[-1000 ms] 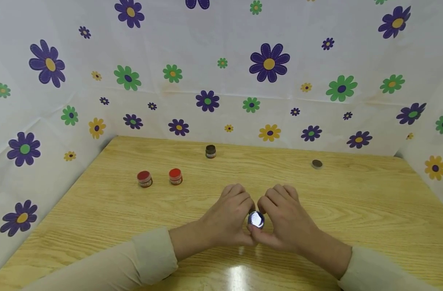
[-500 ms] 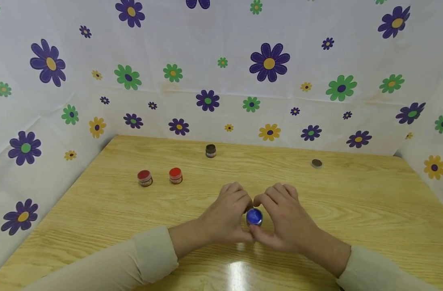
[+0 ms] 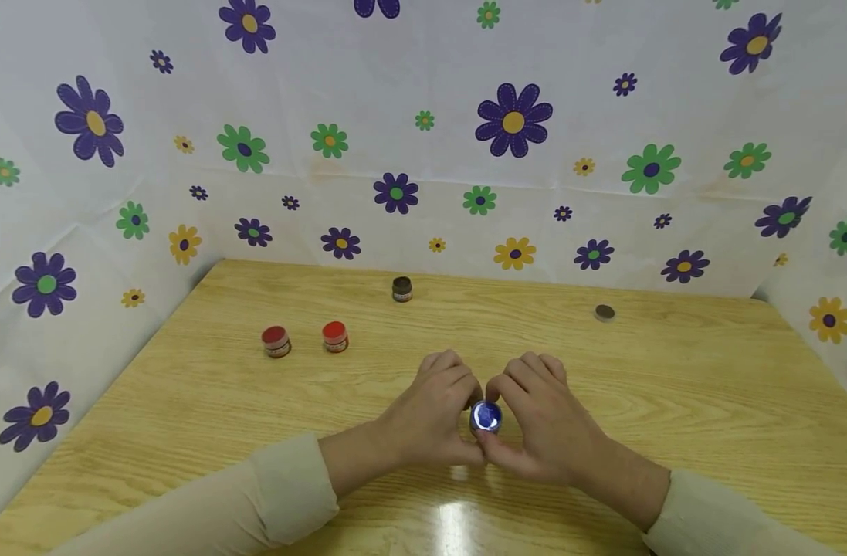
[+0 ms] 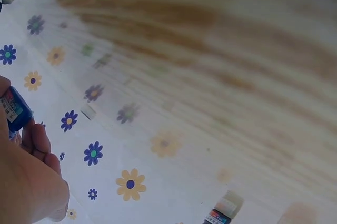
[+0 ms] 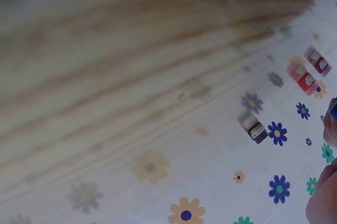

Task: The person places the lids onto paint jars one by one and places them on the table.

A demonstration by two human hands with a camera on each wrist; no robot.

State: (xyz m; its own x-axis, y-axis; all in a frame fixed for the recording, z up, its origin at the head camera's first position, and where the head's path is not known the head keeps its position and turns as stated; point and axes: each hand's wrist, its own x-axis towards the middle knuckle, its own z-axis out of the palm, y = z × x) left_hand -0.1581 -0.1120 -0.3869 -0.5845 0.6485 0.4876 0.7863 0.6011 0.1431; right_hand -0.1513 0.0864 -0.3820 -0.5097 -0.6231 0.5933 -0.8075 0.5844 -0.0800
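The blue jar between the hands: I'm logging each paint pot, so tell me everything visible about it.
The blue jar is small and round, its glossy blue top catching a white glare. The left wrist view shows a blue body with a printed label. It sits low over the wooden table, near the front middle, pinched between the left hand and the right hand. Whether it rests on the table cannot be told.

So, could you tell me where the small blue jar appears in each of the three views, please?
Head: the blue jar sits low and centre, pinched between both hands.
Left wrist: at the left edge, above the fingers.
Right wrist: only a blue sliver at the right edge.
Shared landmark: the dark jar near the flowered wall.
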